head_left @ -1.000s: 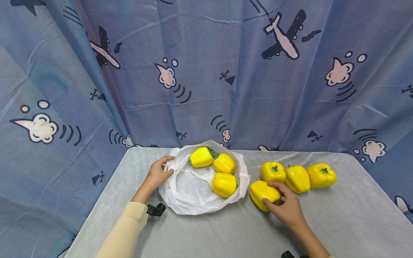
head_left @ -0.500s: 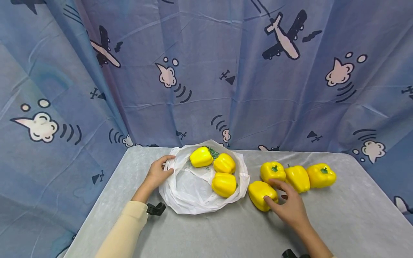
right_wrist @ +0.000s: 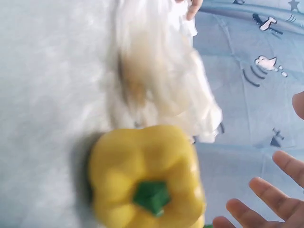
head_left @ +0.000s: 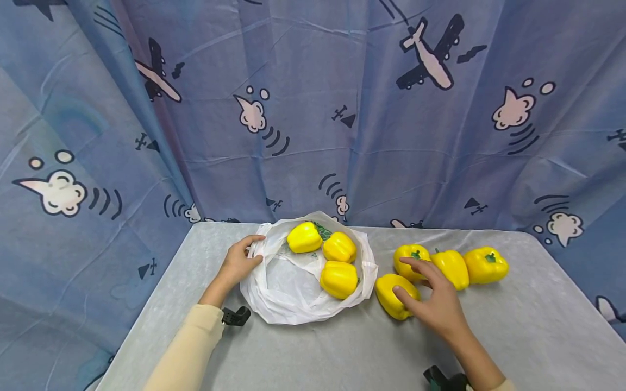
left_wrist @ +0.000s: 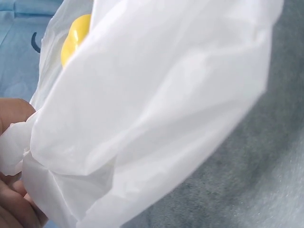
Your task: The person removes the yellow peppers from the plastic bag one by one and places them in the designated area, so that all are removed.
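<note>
In the head view my left hand (head_left: 238, 262) grips the left rim of a white plastic bag (head_left: 281, 315). The left wrist view has the bag's edge (left_wrist: 142, 104) bunched between thumb and fingers. Inside the bag lie three yellow bell peppers (head_left: 338, 279), toward its back and right. My right hand (head_left: 437, 304) hovers with spread fingers over the right side of another bell pepper (head_left: 391, 296), just right of the bag. The right wrist view shows this bell pepper (right_wrist: 142, 166) stem-on, with the fingertips (right_wrist: 259, 185) apart from it.
Behind the right hand stands a row of three more yellow bell peppers, the left (head_left: 409, 255), middle (head_left: 451, 269) and right one (head_left: 486, 265). Everything rests on a grey-covered table (head_left: 313, 358). A blue patterned curtain (head_left: 303, 108) hangs along its back and left.
My right hand has let go of the near bell pepper, its fingers spreading and lifting off. That pepper sits slightly farther left than a second ago. The left hand and bag stay put.
</note>
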The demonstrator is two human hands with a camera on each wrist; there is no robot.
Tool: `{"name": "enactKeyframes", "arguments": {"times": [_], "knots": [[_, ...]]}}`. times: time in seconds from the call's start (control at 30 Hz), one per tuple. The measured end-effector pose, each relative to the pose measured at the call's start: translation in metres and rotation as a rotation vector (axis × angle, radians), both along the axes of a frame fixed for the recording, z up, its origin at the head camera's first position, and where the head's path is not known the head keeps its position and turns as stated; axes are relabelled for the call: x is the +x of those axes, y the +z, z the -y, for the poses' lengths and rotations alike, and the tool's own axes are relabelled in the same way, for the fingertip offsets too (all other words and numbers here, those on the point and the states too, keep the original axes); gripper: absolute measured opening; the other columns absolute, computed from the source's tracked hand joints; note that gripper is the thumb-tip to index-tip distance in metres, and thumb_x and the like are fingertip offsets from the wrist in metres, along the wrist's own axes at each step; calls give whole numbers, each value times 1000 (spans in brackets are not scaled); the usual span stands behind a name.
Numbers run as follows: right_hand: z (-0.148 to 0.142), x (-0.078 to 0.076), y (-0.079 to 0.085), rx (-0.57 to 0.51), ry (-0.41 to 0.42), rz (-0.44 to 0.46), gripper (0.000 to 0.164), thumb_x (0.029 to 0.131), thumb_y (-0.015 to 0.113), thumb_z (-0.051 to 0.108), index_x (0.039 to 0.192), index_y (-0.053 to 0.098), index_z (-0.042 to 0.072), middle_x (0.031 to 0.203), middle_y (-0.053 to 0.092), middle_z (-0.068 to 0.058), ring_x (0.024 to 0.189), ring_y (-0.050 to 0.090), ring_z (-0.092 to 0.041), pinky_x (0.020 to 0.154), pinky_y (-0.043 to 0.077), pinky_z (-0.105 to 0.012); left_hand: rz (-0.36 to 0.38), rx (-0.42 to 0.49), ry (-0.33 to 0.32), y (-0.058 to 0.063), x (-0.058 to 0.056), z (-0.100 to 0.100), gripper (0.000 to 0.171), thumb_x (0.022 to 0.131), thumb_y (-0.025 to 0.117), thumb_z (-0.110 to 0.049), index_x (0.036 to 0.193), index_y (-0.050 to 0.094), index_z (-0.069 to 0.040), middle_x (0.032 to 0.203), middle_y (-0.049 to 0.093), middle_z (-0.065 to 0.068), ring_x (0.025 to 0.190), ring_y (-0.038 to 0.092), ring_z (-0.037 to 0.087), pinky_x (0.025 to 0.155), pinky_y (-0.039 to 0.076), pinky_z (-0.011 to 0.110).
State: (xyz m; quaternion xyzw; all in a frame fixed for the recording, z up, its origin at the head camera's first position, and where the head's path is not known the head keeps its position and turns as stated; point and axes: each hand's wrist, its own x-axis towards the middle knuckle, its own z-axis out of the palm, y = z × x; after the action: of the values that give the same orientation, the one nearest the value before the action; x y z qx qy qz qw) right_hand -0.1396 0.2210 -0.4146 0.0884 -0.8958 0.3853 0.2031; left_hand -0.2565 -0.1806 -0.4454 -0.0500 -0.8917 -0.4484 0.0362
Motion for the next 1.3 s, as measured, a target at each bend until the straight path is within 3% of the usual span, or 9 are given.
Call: {"name": "enactKeyframes", "arguments": {"times": [0.1, 0.33, 0.57, 0.87, 1.13, 1.3], "knots": [[6, -4, 9, -5, 39, -5, 53, 75, 81, 16, 125, 62, 13, 121, 62, -4, 102, 59, -22, 82, 52, -20, 4, 2, -2, 0, 0, 0, 47, 82, 65, -3, 128, 60, -12, 132, 57, 18, 85, 63, 25, 68, 51, 29], [27, -15, 27, 10, 126, 49, 51, 77, 78, 18, 125, 61, 14, 123, 61, -9, 106, 61, -30, 84, 54, -50, 12, 6, 0, 0, -1, 1, 47, 82, 64, -2, 128, 60, -12, 132, 56, 18, 84, 63, 24, 67, 51, 29], [47, -27, 33, 43, 194, 127, 52, 81, 75, 24, 129, 59, 15, 129, 58, -12, 113, 58, -35, 89, 52, -50, 6, -1, -7, 1, -2, 1, 48, 82, 64, -3, 128, 60, -12, 133, 56, 18, 84, 64, 24, 68, 52, 30], [70, -40, 32, 40, 285, 130, 50, 80, 75, 25, 126, 60, 13, 128, 60, -9, 110, 59, -29, 88, 53, -47, 11, 3, -10, 2, -1, -1, 47, 82, 64, -3, 128, 60, -12, 133, 56, 18, 85, 63, 25, 69, 52, 32], [87, -52, 16, 119, 321, 112, 48, 77, 75, 28, 122, 63, 15, 124, 64, -4, 108, 60, -27, 89, 52, -45, 8, -3, -4, 2, 0, -1, 48, 82, 65, -3, 128, 60, -12, 131, 57, 19, 84, 63, 25, 67, 51, 29], [95, -57, 6, 177, 288, 137, 50, 75, 76, 33, 121, 64, 15, 122, 65, -2, 114, 59, -23, 96, 49, -45, 2, -5, 2, 1, -1, -1, 48, 81, 65, -3, 128, 60, -12, 131, 57, 19, 85, 63, 26, 68, 50, 28]]}}
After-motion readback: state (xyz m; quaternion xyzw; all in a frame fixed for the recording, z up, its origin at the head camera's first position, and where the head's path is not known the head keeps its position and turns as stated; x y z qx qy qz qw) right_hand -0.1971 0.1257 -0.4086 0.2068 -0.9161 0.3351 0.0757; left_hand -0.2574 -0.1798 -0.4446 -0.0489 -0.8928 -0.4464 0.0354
